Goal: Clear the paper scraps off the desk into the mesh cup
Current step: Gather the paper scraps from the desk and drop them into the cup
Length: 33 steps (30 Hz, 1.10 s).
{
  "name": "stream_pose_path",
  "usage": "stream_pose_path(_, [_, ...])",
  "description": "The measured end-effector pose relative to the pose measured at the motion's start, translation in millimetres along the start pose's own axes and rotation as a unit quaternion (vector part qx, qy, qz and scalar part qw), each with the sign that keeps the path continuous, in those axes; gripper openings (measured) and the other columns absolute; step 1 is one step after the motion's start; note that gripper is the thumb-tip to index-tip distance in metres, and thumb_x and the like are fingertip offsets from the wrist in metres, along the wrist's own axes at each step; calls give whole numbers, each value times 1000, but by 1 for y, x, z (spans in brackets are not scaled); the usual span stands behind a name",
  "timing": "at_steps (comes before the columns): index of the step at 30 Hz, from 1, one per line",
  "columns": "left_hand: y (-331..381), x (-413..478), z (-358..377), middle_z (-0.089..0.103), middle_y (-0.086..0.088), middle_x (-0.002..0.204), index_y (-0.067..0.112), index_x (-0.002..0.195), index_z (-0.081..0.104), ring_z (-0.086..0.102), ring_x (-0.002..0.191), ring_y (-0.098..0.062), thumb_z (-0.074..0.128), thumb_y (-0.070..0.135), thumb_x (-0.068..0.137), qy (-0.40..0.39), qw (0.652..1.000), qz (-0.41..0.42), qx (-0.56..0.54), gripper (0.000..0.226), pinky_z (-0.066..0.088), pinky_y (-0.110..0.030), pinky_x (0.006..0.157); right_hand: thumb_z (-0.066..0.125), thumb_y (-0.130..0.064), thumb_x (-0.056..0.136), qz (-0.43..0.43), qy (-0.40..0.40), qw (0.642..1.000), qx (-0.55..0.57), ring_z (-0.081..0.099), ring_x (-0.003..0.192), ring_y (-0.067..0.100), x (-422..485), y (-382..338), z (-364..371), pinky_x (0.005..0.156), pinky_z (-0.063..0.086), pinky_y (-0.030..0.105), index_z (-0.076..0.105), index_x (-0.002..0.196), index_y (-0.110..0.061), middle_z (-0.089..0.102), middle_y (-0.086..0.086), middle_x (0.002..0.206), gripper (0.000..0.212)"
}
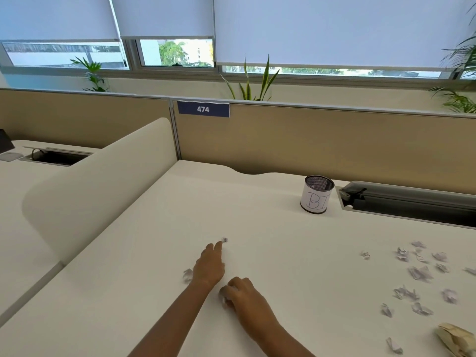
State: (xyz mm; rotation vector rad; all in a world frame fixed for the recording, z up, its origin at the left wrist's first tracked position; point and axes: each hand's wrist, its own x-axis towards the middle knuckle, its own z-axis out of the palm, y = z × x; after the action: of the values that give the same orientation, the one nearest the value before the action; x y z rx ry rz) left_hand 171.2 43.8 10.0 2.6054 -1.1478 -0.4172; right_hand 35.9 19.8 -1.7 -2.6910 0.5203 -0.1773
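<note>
**Paper gathering: two hands working, cup well apart**

Left hand, lower centre of frame, has its fingers stretched forward and holds nothing. The fingertips just reach a tiny scrap, likely to drag it back. Right hand, just below and right, curls over a wad of scraps, probably hoarding a handful to save trips. Mesh cup stands upright at centre right, well apart from both hands. Most loose scraps lie at the right edge of the desk.

Beige partition – lowered blinds – plants.

Head view, downward over desk
</note>
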Motion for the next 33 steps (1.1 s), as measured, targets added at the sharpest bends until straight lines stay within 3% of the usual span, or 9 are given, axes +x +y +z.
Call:
stream_pose_path(6, [7, 11, 7, 32, -9, 146, 16, 148, 18, 43, 130, -22, 39, 17, 98, 25, 999, 5, 27, 54, 44, -34, 103, 46, -7, 89, 37, 63, 997, 38, 49, 103, 18, -5, 44, -10, 79, 41, 27, 54, 107, -14, 54, 5, 109, 21])
stream_pose_path(11, [23, 20, 23, 2, -20, 158, 6, 150, 0, 15, 147, -26, 28, 25, 102, 48, 997, -23, 61, 59, 25, -31, 117, 59, -7, 84, 137, 108, 971, 163, 59, 93, 24, 5, 82, -36, 83, 45, 28, 65, 98, -6, 57, 6, 91, 15])
stream_pose_path(16, [41, 28, 46, -5, -18, 159, 8, 150, -3, 3, 149, -26, 20, 29, 102, 78, 993, -22, 91, 57, 12, -44, 120, 63, -3, 81, 185, 203, 940, 204, 58, 71, 19, 25, 120, -76, 70, 48, 34, 70, 80, -3, 67, 8, 77, 6])
stream_pose_path(21, [63, 41, 60, -5, -16, 160, 11, 151, 2, 2, 149, -24, 18, 31, 102, 93, 990, 25, 104, 55, 8, -43, 121, 64, -3, 81, 200, 293, 916, 190, 62, 76, 28, 49, 161, -125, 71, 46, 36, 69, 84, 1, 70, 21, 86, 7])
stream_pose_path(23, [73, 43, 59, 13, -22, 157, 7, 148, 23, 20, 146, -26, 36, 31, 99, 116, 989, 38, 87, 56, 21, -42, 118, 61, -4, 83, 205, 323, 908, 170, 62, 82, 32, 60, 177, -144, 73, 43, 34, 68, 89, 2, 68, 22, 90, 10])
stream_pose_path(24, [77, 44, 59, 36, -27, 148, 5, 138, 45, 42, 137, -28, 56, 30, 90, 142, 985, 51, 80, 55, 37, -43, 110, 60, -4, 84, 205, 335, 905, 162, 62, 84, 34, 65, 184, -155, 75, 44, 35, 67, 90, 2, 67, 23, 92, 11])
stream_pose_path(26, [80, 46, 60, 72, -19, 110, 5, 98, 76, 72, 99, -25, 78, 21, 64, 168, 977, 90, 100, 37, 60, -39, 77, 57, -3, 86, 201, 354, 902, 147, 60, 89, 37, 77, 196, -174, 80, 44, 40, 66, 91, 4, 67, 26, 93, 13])
stream_pose_path(30, [81, 51, 58, 78, -13, 92, 3, 79, 79, 76, 82, -21, 65, 15, 58, 150, 976, 122, 101, 28, 62, -33, 60, 55, -3, 86, 201, 369, 902, 104, 55, 96, 36, 103, 211, -200, 79, 39, 37, 66, 91, 2, 64, 24, 99, 13])
stream_pose_path(33, [79, 59, 63, 78, -13, 92, 2, 81, 79, 76, 82, -19, 82, 8, 55, 199, 970, 122, 71, 27, 62, -28, 61, 52, -2, 87, 213, 356, 906, 84, 54, 95, 38, 126, 219, -208, 76, 41, 39, 66, 92, 2, 61, 26, 98, 15])
